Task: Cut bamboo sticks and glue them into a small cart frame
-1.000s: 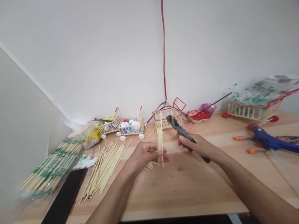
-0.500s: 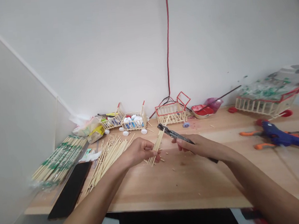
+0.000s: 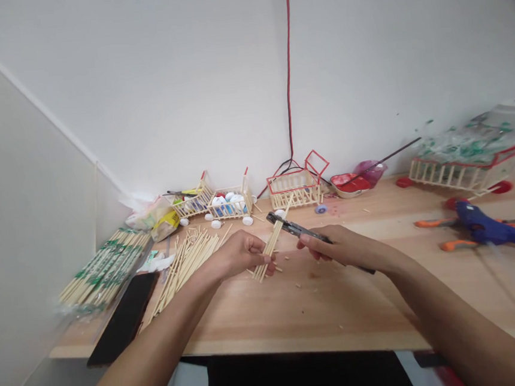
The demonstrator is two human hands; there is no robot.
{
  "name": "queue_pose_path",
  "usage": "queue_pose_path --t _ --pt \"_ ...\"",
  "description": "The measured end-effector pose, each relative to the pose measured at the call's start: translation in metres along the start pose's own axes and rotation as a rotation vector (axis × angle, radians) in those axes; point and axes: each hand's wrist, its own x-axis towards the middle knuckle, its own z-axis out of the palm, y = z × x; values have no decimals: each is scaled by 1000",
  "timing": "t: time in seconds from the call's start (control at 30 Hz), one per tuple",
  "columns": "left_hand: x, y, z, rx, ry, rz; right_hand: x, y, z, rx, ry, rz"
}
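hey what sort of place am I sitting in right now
Probably a craft workspace: on the wooden table are a pile of loose sticks, a red-wheeled cart built of sticks and what looks like a blue glue gun.

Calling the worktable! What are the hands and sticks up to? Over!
Left hand: gripping stick bundle, slanted. Right hand: gripping dark pliers, head by bundle's upper part. Short stick pieces loose on table, none seen blocking pliers. Over.
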Motion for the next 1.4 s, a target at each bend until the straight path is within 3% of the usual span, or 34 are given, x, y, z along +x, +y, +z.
queue_pose_path --t 0.37,1.0,1.27,1.4 --pt "-1 4 -1 135 -14 -67 1 -2 -1 -156 -41 78" --pt "6 -2 0 245 37 -69 3 -1 12 -294 122 129" --pt "18 -17 -1 301 166 -5 15 10 21 -392 200 161" --pt "22 -26 -1 188 167 -2 19 8 21 -466 197 207"
